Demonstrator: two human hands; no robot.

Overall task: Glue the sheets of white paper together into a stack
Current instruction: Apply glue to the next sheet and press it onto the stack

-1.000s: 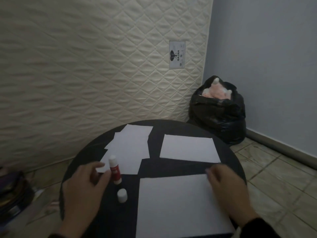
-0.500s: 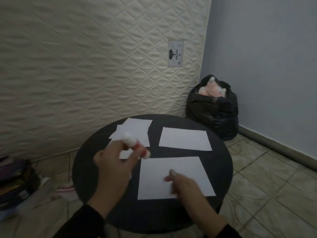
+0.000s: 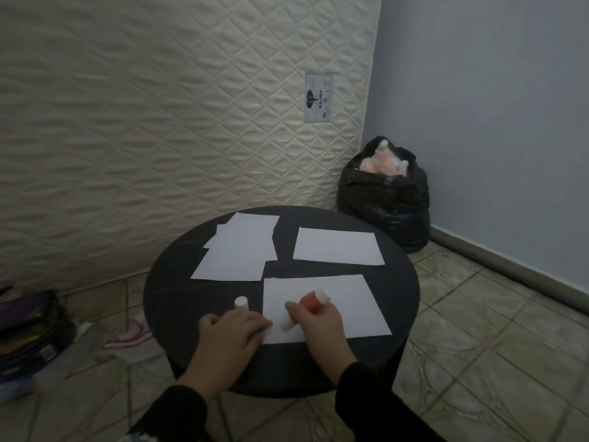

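Dim, even indoor light with no visible source and a cool grey cast on the wall right of the round table. The white sheets on the table are the brightest areas, without glare. Shadows are soft: a faint one under the right hand, deeper shade beneath the table. Both hands and the glue stick are motion-blurred. Wide-angle distortion bends the mattress behind the table and stretches the frame's edges; clutter left of the table is smeared.

Near white sheet flat; red glue stick tilted on it; cap upright beside; loose pile; single sheet.
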